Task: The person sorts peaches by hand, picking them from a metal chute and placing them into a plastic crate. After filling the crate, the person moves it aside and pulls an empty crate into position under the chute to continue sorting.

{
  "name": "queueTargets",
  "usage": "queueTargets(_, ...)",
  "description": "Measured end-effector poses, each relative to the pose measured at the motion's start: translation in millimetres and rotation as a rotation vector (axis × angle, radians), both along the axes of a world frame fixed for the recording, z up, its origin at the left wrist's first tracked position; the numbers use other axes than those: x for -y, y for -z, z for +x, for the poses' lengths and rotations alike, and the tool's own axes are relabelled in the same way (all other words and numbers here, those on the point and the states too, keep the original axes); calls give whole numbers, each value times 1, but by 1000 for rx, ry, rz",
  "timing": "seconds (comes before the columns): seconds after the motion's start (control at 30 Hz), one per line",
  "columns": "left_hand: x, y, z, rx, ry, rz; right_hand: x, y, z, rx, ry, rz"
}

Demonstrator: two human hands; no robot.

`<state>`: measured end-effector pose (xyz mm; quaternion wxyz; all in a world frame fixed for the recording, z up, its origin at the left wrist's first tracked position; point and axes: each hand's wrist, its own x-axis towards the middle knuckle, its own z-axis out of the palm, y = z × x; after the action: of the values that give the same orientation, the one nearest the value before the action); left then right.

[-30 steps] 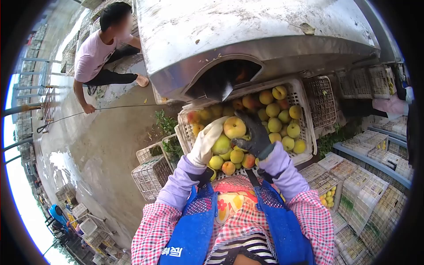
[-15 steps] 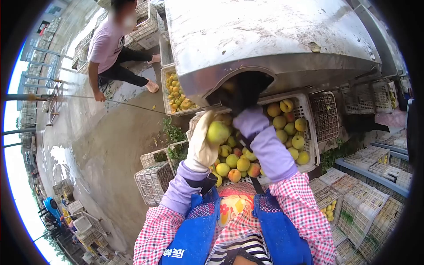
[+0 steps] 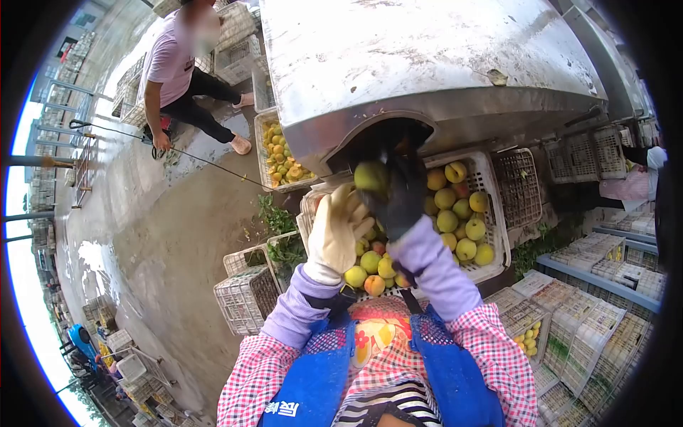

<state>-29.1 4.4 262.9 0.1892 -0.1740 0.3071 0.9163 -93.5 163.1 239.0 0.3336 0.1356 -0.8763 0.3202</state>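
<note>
My left hand (image 3: 334, 231), in a cream glove, is over the left side of a white plastic crate (image 3: 500, 213) of yellow-green peaches (image 3: 446, 220). Its fingers are apart, with no fruit visible in them. At the dark mouth (image 3: 348, 160) of the metal machine (image 3: 441, 64), my right hand (image 3: 404, 188) wears a black glove. A green peach (image 3: 371, 177) is against that glove's left side, in its grip; the fingers are partly hidden and blurred. Red-blushed peaches (image 3: 374, 285) lie in the crate below my hands.
Another crate of yellow fruit (image 3: 281, 156) stands left of the machine. A person (image 3: 181, 78) at upper left holds a long thin rod (image 3: 213, 161). Empty-looking crates (image 3: 245, 299) sit at lower left on wet concrete, and stacked crates (image 3: 569, 331) fill the right side.
My left hand has let go of the green peach it held and its fingers have spread. The right hand has drawn back from the machine's mouth with a peach. The person's rod is raised.
</note>
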Motion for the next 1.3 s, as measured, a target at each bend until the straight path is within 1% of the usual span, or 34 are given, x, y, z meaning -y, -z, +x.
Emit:
queueTargets(0.07,2,13,7,13,15,-103,11,5,-33,155,70,140)
queueTargets(0.13,0,30,11,29,32,-237,21,17,-68,357,21,70)
queueTargets(0.17,-2,47,13,42,43,-319,23,23,-71,463,-1,34)
queueTargets(0.2,4,92,17,-39,130,-462,16,18,-60,393,-34,-46)
queueTargets(0.27,-8,87,16,-75,329,-751,-12,-11,-42,236,-100,-193)
queueTargets(0.3,-18,86,17,-99,425,-890,-34,-12,-32,287,-181,-152)
queueTargets(0.33,-28,119,29,-377,343,-1318,-60,-12,-20,335,-262,-114)
queueTargets(0.37,-34,114,27,-424,490,-1339,-80,21,-2,287,-105,-2)
queueTargets(0.4,-41,124,27,-504,610,-1480,-101,38,12,510,-78,126)
queueTargets(0.43,-49,139,28,-588,733,-1620,-118,70,21,680,-101,220)
queueTargets(0.47,-58,154,23,-646,850,-1675,-135,102,30,844,-130,329)
queueTargets(0.5,-66,170,17,-702,969,-1728,-140,125,38,917,-143,442)
queueTargets(0.53,-71,184,13,-757,1093,-1778,-136,141,44,948,-160,511)
queueTargets(0.63,-78,215,8,-844,1276,-1927,-107,163,43,953,-176,601)
queueTargets(0.67,-75,222,2,-846,1274,-1901,-103,163,43,972,-198,567)
queueTargets(0.73,-73,178,-16,-651,1316,-1743,-100,164,42,1007,-237,467)
queueTargets(0.77,-71,152,-25,-557,1327,-1663,-105,160,45,1025,-272,348)
queueTargets(0.8,-63,136,-27,-318,1184,-1316,-110,154,48,1045,-315,208)
queueTargets(0.87,-38,110,-22,104,833,-627,-112,118,54,1017,-432,-117)
queueTargets(0.9,-32,99,-16,-105,752,-708,-108,88,59,997,-493,-270)
queueTargets(1.0,-16,69,-4,-748,460,-920,-77,50,74,947,-544,-329)
queueTargets(1.07,-7,50,1,-1180,231,-1026,-62,14,80,869,-400,-326)
queueTargets(1.1,-3,41,-1,-1196,235,-1039,-56,2,82,828,-326,-323)
queueTargets(1.13,0,33,-1,-1209,242,-1049,-52,-4,85,717,-332,-336)
queueTargets(1.2,3,5,-3,-1191,187,-1036,-48,-8,89,618,-365,-229)
queueTargets(1.23,8,4,-4,-1222,185,-1023,-46,-10,90,569,-384,-177)
queueTargets(1.27,15,2,-8,-1254,182,-1009,-43,-15,88,653,-386,-300)
queueTargets(1.3,19,-1,-12,-1287,179,-995,-41,-20,83,612,-361,-291)
